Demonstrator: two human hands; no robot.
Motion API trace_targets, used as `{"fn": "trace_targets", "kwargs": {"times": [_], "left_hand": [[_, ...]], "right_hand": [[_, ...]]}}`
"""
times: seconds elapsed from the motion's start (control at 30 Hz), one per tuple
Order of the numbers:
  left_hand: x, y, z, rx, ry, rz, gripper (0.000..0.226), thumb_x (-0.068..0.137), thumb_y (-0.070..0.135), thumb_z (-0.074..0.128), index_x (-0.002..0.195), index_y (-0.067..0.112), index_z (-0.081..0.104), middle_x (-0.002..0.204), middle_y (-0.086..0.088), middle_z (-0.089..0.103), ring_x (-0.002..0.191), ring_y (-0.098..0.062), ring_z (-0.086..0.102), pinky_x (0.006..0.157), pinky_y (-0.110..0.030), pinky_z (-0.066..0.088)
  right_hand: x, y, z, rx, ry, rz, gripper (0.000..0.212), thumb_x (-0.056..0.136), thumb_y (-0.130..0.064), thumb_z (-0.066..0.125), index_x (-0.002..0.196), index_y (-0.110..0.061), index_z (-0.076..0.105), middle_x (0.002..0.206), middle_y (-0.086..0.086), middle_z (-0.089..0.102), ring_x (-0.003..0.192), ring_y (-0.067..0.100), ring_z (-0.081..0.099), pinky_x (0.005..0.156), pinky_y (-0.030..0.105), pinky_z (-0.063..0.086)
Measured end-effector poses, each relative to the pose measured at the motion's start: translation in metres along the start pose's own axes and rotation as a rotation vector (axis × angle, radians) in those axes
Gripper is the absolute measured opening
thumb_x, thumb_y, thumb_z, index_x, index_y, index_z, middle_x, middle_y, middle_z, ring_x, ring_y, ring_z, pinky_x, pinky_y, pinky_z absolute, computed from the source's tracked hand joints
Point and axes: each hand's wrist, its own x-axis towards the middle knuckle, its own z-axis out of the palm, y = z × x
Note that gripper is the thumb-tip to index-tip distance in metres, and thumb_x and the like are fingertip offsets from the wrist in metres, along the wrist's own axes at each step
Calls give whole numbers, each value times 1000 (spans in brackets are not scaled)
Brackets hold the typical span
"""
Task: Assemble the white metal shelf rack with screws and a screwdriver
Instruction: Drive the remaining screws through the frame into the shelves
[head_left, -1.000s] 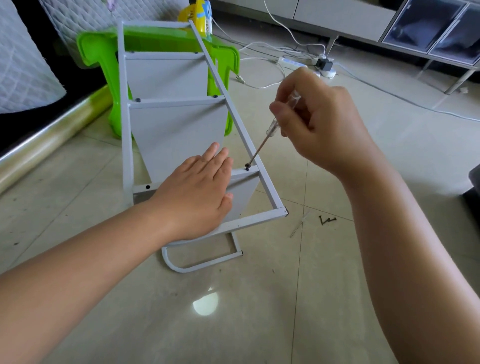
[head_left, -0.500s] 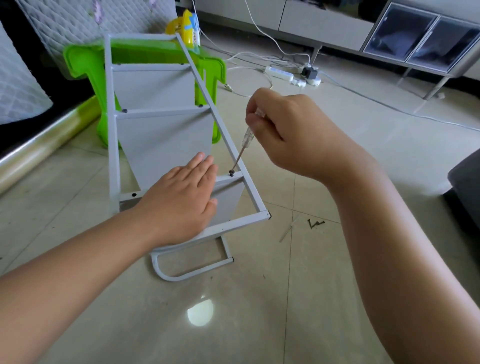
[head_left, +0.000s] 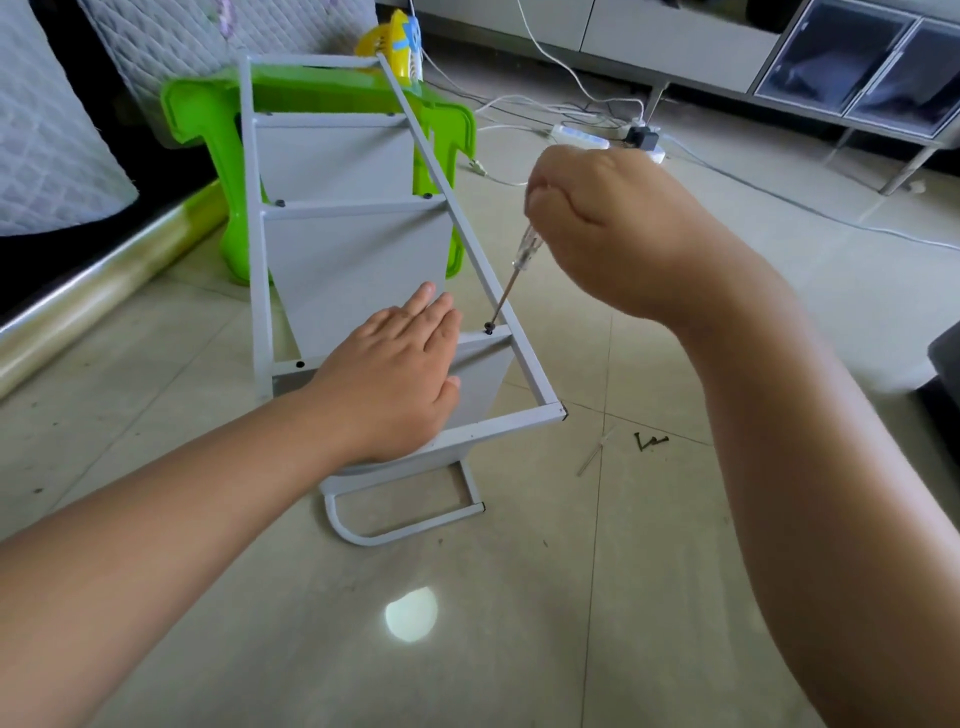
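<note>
Fingers of the right hand were curled tight round the clear handle of the screwdriver, its thin shaft slanting down-left with the tip set on a dark screw at the right end of the nearest crossbar. Left hand lay flat, fingers straight and together, pressing on the nearest shelf panel and holding nothing.

No brand, label or readable writing on any item.

Counts: one white shelf rack; three grey shelf panels visible in it; five dark screw heads seen on the frame; a couple of loose black screws on the tiles right of the rack's near corner, beside a thin pale stick.

Rack lay on its side on the tiled floor, white-painted square tube frame, a curved foot loop below its near end. Far end leaned against a green plastic stool. White cables and a power strip lay further back.
</note>
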Motion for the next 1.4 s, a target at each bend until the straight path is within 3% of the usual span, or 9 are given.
{"fn": "trace_targets", "kwargs": {"times": [0.07, 0.2, 0.33, 0.47, 0.73, 0.9, 1.1, 1.2, 1.4], "left_hand": [[1, -2, 3, -15, 9, -2, 65, 89, 37, -3, 146, 8, -15, 154, -5, -20, 141, -14, -21, 113, -26, -10], [2, -2, 1, -20, 1, -2, 68, 85, 38, -3, 146, 8, -15, 154, -4, -20, 141, -14, -22, 112, -26, -10], [0, 0, 1, -40, 1, -6, 63, 91, 37, -1, 146, 9, -16, 154, -4, -21, 140, -13, -22, 112, -25, -10], [-3, 2, 1, -45, -1, 6, 76, 77, 38, -3, 146, 9, -15, 154, -4, -20, 140, -13, -22, 112, -25, -10], [-2, 1, 2, -24, 6, 7, 77, 76, 39, -4, 146, 9, -17, 154, -4, -22, 140, -14, -23, 111, -25, -11], [-2, 1, -1, -14, -14, -5, 66, 87, 37, -4, 145, 8, -17, 153, -4, -23, 140, -14, -24, 112, -26, -12], [0, 1, 1, 8, -25, -9, 60, 95, 37, 2, 145, 8, -17, 153, -5, -23, 140, -15, -24, 112, -27, -11], [-1, 1, -1, 4, -38, -18, 60, 100, 33, 11, 145, 7, -18, 153, -5, -23, 140, -15, -24, 112, -27, -12], [-3, 2, -1, -15, -20, -5, 77, 76, 38, -4, 145, 8, -16, 154, -5, -21, 140, -15, -23, 112, -27, -11]], "right_hand": [[-3, 2, 3, 25, 15, -73, 43, 82, -27, 24, 96, 0, 55, 84, 12, 58, 80, 27, 50, 71, 36, 36], [-7, 6, -2, 45, 29, -108, 39, 85, -29, 35, 93, 0, 60, 56, -10, 40, 50, 4, 40, 53, 22, 28], [-3, 4, 0, -91, 43, -44, 40, 92, -38, 43, 64, -9, 44, 52, 3, 33, 49, 15, 28, 50, 34, 20], [1, -1, 0, -204, 55, 81, 44, 94, -24, 40, 54, -14, 26, 52, 4, 28, 51, 21, 27, 46, 27, 19], [-7, -4, -6, 24, -107, -31, 37, 79, -29, 27, 89, -4, 52, 73, 6, 52, 73, 27, 45, 65, 36, 36], [-10, 2, -16, -125, -189, 1, 22, 95, -17, 37, 103, -6, 54, 70, 3, 47, 77, 29, 50, 68, 33, 38], [-5, -2, -16, -294, -194, 89, 45, 96, -29, 36, 57, -7, 34, 57, 5, 33, 52, 19, 31, 48, 27, 23], [-3, -4, -11, -277, -142, 171, 47, 96, -32, 34, 54, -12, 30, 58, 3, 32, 56, 21, 34, 47, 26, 19], [-7, -5, -5, -173, -145, -121, 27, 97, -23, 37, 108, -9, 58, 99, 9, 54, 90, 26, 51, 76, 32, 37]]}}
